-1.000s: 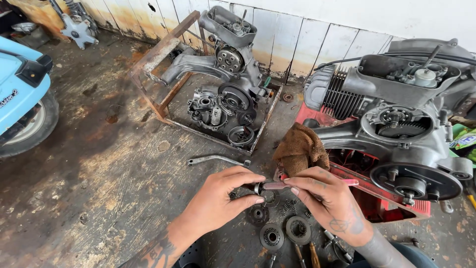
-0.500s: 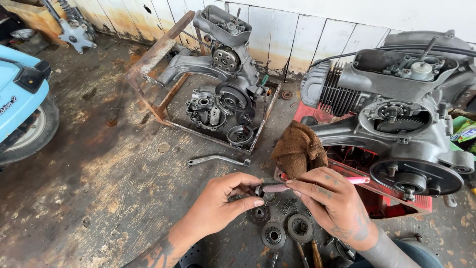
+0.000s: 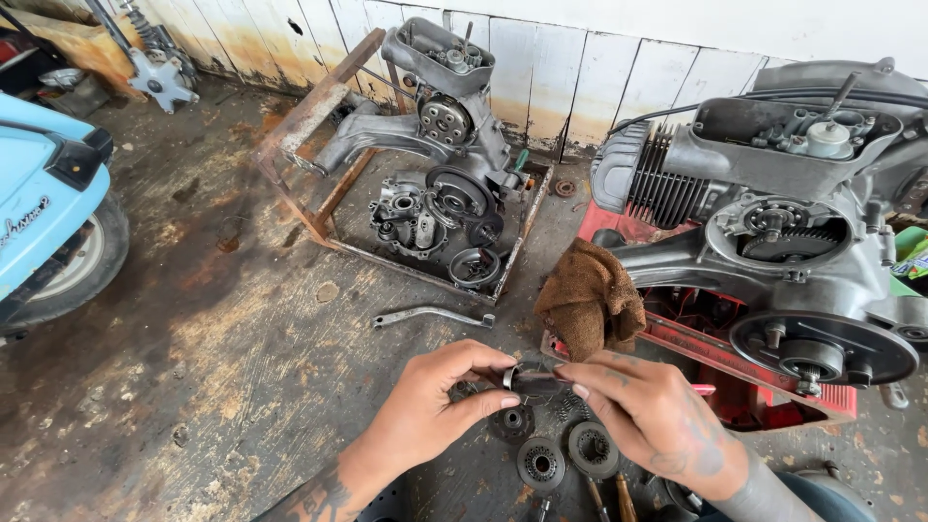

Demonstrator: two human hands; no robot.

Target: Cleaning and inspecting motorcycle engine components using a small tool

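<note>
Both hands pinch one small metal ring: left hand and right hand fingers closed on it, above gear parts on the floor.

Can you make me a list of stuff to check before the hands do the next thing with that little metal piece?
1. Left hand has the small metal part between thumb and fingers: ok.
2. Right hand is pinching the same part from the other side: ok.
3. Both hands are above the round gear parts on the floor, not touching them: ok.
4. Brown rag is close, draped on the red stand: ok.
5. Bent metal lever lies flat on the floor, away from the hands: ok.
6. Whether the small part is clean or worn: cannot tell, fingers hide most of it.
</note>
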